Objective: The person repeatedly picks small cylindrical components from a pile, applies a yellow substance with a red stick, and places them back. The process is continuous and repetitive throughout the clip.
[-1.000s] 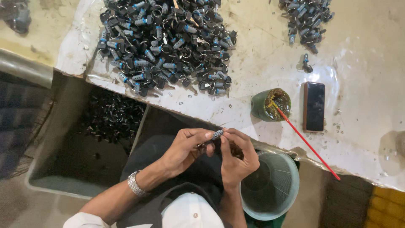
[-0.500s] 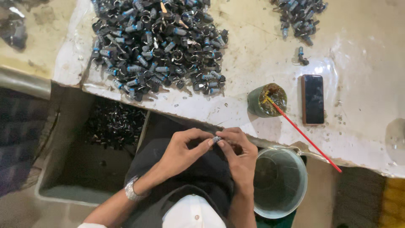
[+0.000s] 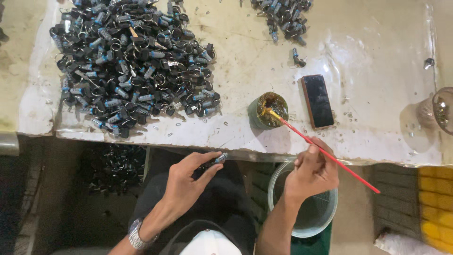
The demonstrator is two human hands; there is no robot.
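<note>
My left hand [image 3: 188,182] pinches a small grey metal cylinder part [image 3: 220,158] at its fingertips, just below the table's front edge. My right hand [image 3: 312,171] grips a long red stick [image 3: 330,158] whose far tip rests in a small green pot of brown grease [image 3: 268,110] on the table. A large heap of black and silver metal parts [image 3: 134,66] lies on the white sheet at the left. A smaller heap of the same parts [image 3: 282,19] lies at the top middle.
A dark phone [image 3: 317,101] lies face up right of the pot. A pale green bucket [image 3: 325,217] stands under my right hand. A bin of dark parts [image 3: 111,167] sits below the table at left. A glass cup [image 3: 436,108] stands at the right edge.
My hands have come apart. The right hand left the small part and moved right onto the red stick; the left hand keeps the part.
</note>
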